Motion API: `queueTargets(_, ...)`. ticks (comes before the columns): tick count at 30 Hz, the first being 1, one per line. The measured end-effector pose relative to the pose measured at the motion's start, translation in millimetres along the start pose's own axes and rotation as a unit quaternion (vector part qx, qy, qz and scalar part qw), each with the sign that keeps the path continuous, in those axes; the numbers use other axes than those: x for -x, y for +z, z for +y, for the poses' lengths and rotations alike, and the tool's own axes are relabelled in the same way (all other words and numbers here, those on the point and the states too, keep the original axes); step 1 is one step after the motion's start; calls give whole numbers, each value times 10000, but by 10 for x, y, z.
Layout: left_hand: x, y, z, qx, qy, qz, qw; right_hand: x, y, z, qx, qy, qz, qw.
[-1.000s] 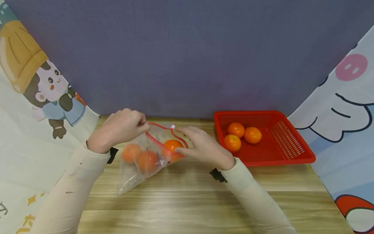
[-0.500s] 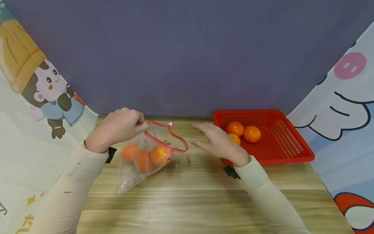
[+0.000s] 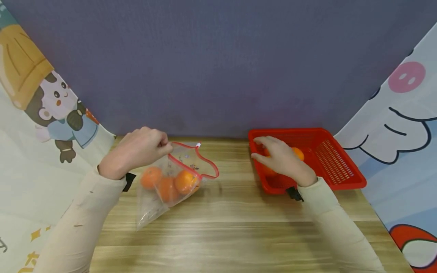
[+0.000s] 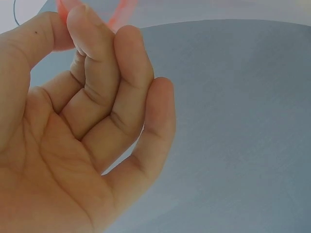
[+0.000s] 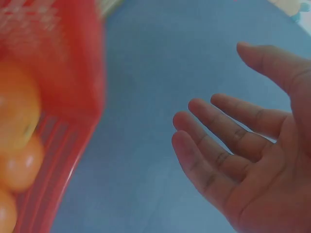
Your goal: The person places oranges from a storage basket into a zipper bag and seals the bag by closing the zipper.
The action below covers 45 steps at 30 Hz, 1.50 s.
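My left hand (image 3: 138, 149) pinches the red-edged rim of a clear zip bag (image 3: 153, 212) between thumb and fingers; in the left wrist view the red strip (image 4: 121, 12) shows at the fingertips. The bag's mouth gapes toward the right, and three oranges (image 3: 167, 189) lie inside it. My right hand (image 3: 281, 157) hovers over the left part of the red basket (image 3: 348, 185), fingers spread and holding nothing. Oranges (image 3: 298, 153) in the basket are partly hidden under that hand. From the right wrist, three oranges (image 5: 19, 165) appear beside the basket wall (image 5: 85, 73).
The wooden tabletop (image 3: 218, 242) carries both the bag and the basket. A grey-blue panel (image 3: 218, 68) stands behind it. Cartoon-printed cloths flank the left (image 3: 20, 159) and right (image 3: 409, 151) sides.
The right hand has left the bag's mouth and moved right to above the basket. The third orange has settled deeper in the bag. My left hand has kept its pinch in place.
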<state>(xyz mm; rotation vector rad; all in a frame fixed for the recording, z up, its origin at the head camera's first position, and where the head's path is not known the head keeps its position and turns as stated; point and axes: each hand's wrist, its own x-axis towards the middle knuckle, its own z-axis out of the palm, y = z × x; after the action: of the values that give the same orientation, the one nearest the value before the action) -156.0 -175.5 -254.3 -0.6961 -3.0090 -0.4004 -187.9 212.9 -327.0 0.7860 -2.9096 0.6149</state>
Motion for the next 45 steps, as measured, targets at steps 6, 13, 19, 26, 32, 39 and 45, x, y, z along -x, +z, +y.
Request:
queueTargets(6,3,-2,1,35,-20,-46,10000,-6,-127,482,450,565,-57,9974)
queueTargets(13,13,3,-2,-36,-25,-2,10000,-41,-185,1090,461,1169,-367,9914)
queueTargets(19,19,7,-3,-31,-40,15,10000,-31,-179,1423,486,1460,-1000,9830)
queueTargets(26,24,9,-1,-50,-63,54,10000,-12,-122,1609,220,1789,-1634,9700)
queueTargets(32,31,11,3,11,-46,43,10000,-4,-43,1705,345,2030,-2095,9559)
queueTargets(39,33,5,7,-2,-48,55,10000,2,-6,1747,533,1961,-2009,9583)
queueTargets(45,28,2,3,-19,-37,59,10000,-21,-28,1674,698,2090,-1916,9564)
